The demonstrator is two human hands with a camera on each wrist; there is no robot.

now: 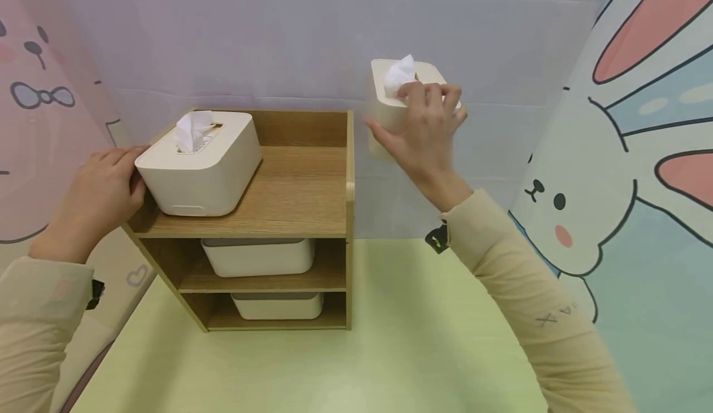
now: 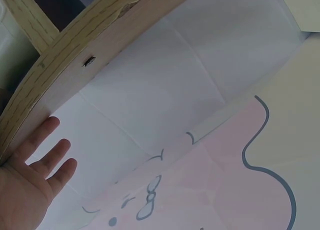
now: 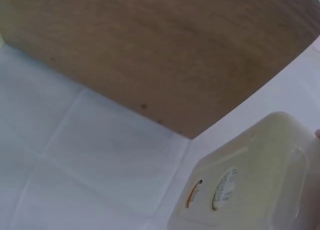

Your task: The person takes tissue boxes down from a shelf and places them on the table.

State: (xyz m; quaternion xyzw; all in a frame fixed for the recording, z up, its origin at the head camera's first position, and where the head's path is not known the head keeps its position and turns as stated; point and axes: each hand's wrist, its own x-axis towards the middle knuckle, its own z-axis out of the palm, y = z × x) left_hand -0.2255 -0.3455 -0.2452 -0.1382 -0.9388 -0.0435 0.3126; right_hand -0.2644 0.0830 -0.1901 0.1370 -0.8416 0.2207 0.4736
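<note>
My right hand (image 1: 429,125) grips a cream tissue box (image 1: 384,116) from above, thumb on its near side and fingers over the lid. This box is in the air to the right of the wooden shelf unit (image 1: 295,190); its underside shows in the right wrist view. A white tissue pokes from its slot. My left hand (image 1: 103,193) holds the unit's left side panel; in the left wrist view, several fingers (image 2: 52,157) extend along its outer side, and the thumb is hidden. Beside that hand, a second tissue box (image 1: 195,181) stands on the top shelf.
On the middle shelf is a cream bin (image 1: 259,259), with another cream bin (image 1: 278,306) on the bottom shelf. The unit stands on a pale green tabletop (image 1: 423,332). Behind it hangs a light cloth backdrop (image 1: 312,41), with cartoon-printed panels at both sides.
</note>
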